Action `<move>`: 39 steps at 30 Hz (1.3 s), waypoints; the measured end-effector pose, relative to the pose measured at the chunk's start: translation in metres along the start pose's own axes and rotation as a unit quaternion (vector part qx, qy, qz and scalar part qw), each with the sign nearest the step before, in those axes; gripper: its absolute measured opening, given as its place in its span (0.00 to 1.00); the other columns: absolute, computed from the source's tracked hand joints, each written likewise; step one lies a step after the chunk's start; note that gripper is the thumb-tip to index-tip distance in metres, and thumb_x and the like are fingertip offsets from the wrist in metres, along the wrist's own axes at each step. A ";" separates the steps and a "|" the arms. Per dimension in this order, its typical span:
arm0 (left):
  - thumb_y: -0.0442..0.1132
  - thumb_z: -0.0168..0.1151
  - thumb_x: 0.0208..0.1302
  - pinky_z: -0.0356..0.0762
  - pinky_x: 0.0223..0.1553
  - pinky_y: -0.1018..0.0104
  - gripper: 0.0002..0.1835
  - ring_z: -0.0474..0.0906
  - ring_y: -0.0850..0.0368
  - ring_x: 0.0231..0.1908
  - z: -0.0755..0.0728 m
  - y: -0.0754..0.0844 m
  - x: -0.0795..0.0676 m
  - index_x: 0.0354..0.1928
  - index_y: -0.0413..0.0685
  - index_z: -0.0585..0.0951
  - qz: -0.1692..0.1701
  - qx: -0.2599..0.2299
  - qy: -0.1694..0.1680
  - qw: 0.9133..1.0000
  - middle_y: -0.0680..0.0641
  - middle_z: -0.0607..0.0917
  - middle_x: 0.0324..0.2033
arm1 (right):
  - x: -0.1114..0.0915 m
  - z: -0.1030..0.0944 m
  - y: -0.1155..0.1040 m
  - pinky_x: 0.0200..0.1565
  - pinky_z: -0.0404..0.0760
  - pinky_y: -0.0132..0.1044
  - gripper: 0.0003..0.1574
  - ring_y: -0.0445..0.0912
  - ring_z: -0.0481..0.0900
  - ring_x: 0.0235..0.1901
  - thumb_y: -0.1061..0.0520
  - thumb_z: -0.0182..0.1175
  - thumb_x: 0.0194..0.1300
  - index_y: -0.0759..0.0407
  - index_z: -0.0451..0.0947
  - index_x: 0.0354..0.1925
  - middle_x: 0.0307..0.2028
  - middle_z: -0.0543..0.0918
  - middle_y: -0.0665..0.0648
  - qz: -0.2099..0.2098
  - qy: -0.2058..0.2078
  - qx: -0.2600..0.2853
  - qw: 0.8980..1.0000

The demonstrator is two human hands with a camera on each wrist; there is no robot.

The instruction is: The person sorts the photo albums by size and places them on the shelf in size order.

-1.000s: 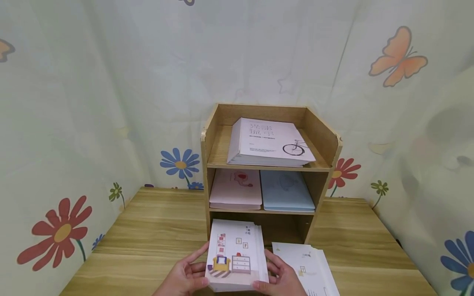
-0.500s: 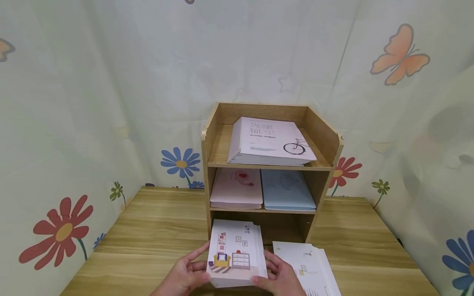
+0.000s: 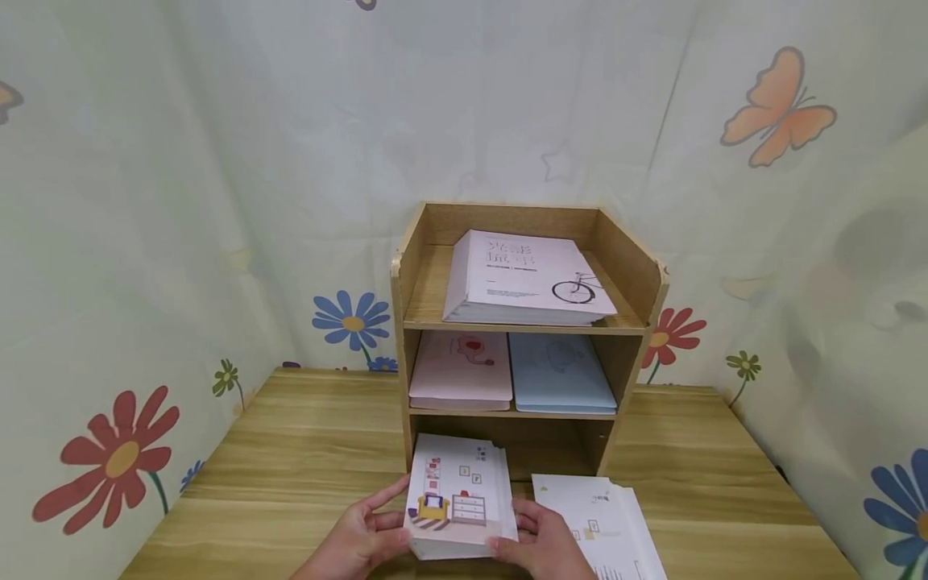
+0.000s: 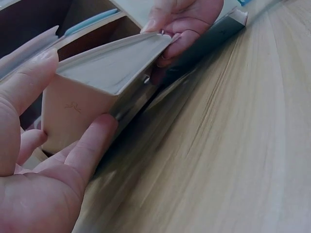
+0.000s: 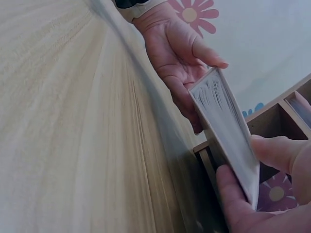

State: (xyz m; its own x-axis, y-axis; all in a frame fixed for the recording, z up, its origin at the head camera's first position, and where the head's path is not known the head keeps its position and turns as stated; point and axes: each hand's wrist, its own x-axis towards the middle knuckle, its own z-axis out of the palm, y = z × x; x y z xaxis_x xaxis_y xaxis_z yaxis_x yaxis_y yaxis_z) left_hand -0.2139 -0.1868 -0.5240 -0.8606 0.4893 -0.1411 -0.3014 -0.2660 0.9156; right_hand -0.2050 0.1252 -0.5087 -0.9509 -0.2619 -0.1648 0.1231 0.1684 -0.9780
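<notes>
A thick white book point(image 3: 457, 499), its cover drawn with a yellow armchair and a chest of drawers, is held level between both hands at the mouth of the shelf's bottom compartment. My left hand point(image 3: 362, 536) grips its left side, thumb near the front corner and fingers along the spine side. On the opposite side my right hand point(image 3: 540, 544) pinches it, thumb at the front corner and fingers beneath. Page edges of the book point(image 5: 226, 126) face the right wrist camera. In the left wrist view the plain spine of the book point(image 4: 73, 109) shows, and a gap lies under it.
A small wooden shelf point(image 3: 399, 387) stands on the wood-grain table point(image 3: 319, 435). A thick book with a bicycle point(image 3: 529, 278) lies on its top. Pink point(image 3: 464, 366) and blue folders point(image 3: 561, 370) fill the middle level. Another white book point(image 3: 594, 515) lies right of my right hand.
The held book's near edge has moved slightly forward towards the shelf, and the book has turned a little. My right hand has shifted slightly left with it; both hands keep their grip.
</notes>
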 end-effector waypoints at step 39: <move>0.26 0.77 0.53 0.86 0.42 0.67 0.53 0.87 0.52 0.45 0.006 -0.007 0.013 0.76 0.26 0.54 0.026 0.217 0.079 0.973 0.41 0.88 0.46 | 0.017 0.016 -0.011 0.43 0.80 0.44 0.37 0.48 0.77 0.38 0.55 0.79 0.54 0.66 0.74 0.57 0.43 0.82 0.55 0.015 -0.015 -0.194 0.981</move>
State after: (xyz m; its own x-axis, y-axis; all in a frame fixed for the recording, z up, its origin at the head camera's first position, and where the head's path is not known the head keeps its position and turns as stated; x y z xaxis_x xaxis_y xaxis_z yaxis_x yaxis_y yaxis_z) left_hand -0.2202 -0.1735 -0.5301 -0.9328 0.3414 -0.1152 -0.0835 0.1062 0.9908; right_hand -0.2178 0.1035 -0.5025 -0.9389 -0.2783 -0.2024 0.0279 0.5246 -0.8509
